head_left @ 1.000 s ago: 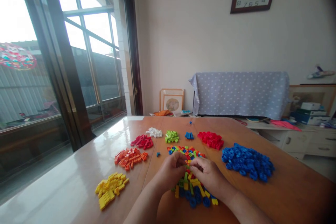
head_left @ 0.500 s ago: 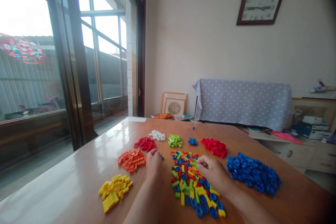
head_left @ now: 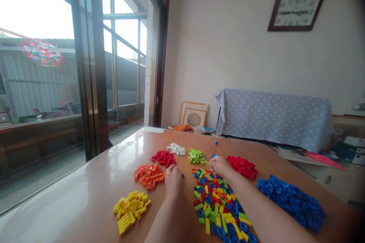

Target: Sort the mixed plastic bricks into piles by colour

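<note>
Brown table bears bricks beside windows.

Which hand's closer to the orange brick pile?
Left. The left hand is at the right edge of the orange brick pile, contact unclear; the right hand is farther right, beside the lime green pile.

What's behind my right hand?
A bit of blue shows just past your right hand, and farther back sits a small blue piece. Whatever else lies directly behind the hand is covered.
</note>
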The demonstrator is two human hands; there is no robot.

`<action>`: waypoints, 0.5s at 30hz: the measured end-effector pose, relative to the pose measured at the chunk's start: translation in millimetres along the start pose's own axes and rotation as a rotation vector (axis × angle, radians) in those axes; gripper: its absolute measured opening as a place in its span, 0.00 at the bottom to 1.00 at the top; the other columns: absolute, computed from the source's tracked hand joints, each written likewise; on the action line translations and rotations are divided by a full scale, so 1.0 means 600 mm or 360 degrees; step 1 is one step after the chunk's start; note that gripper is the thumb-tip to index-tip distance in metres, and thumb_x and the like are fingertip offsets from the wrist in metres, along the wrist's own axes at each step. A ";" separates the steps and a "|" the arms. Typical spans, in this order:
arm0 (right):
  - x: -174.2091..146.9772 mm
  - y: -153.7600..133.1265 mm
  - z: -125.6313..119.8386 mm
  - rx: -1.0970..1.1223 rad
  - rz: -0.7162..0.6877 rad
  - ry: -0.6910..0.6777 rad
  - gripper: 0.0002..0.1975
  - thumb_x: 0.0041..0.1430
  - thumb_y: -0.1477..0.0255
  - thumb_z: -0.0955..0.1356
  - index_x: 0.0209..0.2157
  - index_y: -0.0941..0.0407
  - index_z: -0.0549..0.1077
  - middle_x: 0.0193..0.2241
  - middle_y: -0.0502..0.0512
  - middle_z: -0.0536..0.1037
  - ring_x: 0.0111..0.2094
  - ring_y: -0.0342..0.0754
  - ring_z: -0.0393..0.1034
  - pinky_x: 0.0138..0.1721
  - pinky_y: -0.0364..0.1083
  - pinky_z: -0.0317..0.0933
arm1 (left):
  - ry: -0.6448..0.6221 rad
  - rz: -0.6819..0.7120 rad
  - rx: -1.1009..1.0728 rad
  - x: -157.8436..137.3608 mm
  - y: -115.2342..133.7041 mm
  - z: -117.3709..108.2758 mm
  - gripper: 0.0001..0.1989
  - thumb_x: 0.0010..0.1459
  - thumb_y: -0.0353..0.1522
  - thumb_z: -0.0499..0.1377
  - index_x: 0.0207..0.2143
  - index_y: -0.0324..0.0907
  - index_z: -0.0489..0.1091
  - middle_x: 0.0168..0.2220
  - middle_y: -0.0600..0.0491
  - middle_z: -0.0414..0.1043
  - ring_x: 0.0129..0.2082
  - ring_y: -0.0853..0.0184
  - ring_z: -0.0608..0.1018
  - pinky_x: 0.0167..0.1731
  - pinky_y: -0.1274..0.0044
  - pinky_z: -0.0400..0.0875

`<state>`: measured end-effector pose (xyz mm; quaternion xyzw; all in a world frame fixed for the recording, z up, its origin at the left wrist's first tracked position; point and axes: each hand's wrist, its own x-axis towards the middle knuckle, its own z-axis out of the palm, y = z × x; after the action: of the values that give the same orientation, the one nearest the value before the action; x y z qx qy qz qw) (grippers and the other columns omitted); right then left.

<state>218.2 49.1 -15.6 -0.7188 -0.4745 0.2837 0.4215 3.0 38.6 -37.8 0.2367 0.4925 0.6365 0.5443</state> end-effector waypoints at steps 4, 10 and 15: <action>0.031 -0.019 0.018 0.0157 -0.0064 -0.0008 0.05 0.46 0.71 0.67 0.28 0.55 0.72 0.23 0.52 0.79 0.25 0.44 0.74 0.27 0.40 0.66 | 0.0003 -0.0019 -0.0027 -0.007 0.006 -0.001 0.15 0.49 0.32 0.61 0.41 0.43 0.67 0.28 0.55 0.68 0.26 0.69 0.74 0.30 0.77 0.69; 0.020 -0.022 0.009 0.0316 -0.0151 -0.0036 0.10 0.49 0.69 0.66 0.34 0.56 0.73 0.30 0.55 0.80 0.32 0.46 0.76 0.33 0.42 0.70 | -0.0021 -0.0016 -0.0053 -0.005 0.003 -0.002 0.15 0.49 0.33 0.60 0.41 0.43 0.66 0.27 0.57 0.66 0.26 0.70 0.72 0.30 0.78 0.67; -0.028 -0.004 -0.028 0.0342 -0.0149 -0.0066 0.11 0.52 0.69 0.66 0.37 0.57 0.74 0.32 0.56 0.80 0.31 0.45 0.76 0.30 0.41 0.69 | -0.0069 -0.0002 -0.0025 -0.013 0.002 0.000 0.17 0.48 0.36 0.62 0.41 0.44 0.65 0.27 0.57 0.66 0.26 0.70 0.72 0.31 0.76 0.68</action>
<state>224.4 28.5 -5.3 -0.6406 -0.4829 0.3278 0.4990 5.0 31.6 -34.9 0.2458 0.4757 0.6349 0.5570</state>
